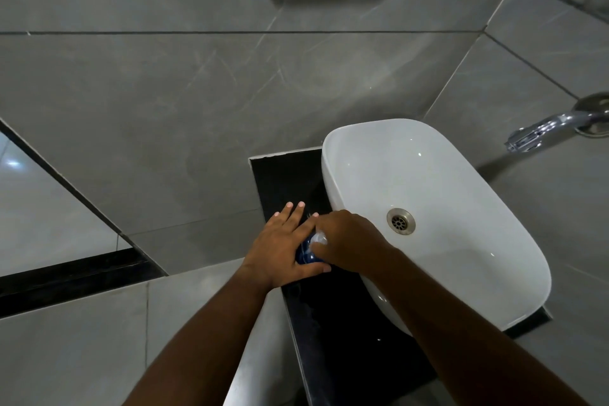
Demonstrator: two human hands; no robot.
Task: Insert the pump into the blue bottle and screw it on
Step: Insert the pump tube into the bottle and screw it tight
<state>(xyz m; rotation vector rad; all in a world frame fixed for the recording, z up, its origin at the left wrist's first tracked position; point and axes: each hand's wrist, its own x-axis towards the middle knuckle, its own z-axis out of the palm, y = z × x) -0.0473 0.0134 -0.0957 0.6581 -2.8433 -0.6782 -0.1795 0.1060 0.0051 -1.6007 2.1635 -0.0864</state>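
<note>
the blue bottle (pixel 304 254) stood on the black bench (pixel 346 356), just beside the left wall of the white vessel basin (pixel 461 273), and only a small patch of its dark blue shoulder showed between the two hands. the left hand (pixel 283 249) lay against the bottle's left side, thumb hooked round the near face and the fingers (pixel 291 216) stretched out flat and spread past it rather than curled tight. that reads as a brace: the palm and thumb kept the bottle from spinning or tipping while the other hand worked on top. the grip was loose and open-fingered, pressed on the bottle, not clenched round it.

the right hand (pixel 349 241) came in from above and the right, closed down over the bottle's mouth. a pale, whitish piece, most likely the pump (pixel 319 238), peeked out under its fingers directly above the blue patch. judging by that, the pump was already seated in the neck and the hand was placed to turn the collar. how far the thread had gone could not be told, since the hand covered the joint.

keeping the bottle down on the bench rather than lifted made sense, as the surface took the downward push.

no brand, label or writing could be read; the visible blue was too small and partly glared. the chrome tap (pixel 547 130) on the wall and the basin's drain (pixel 400 221) carried no legible marks either.
</note>
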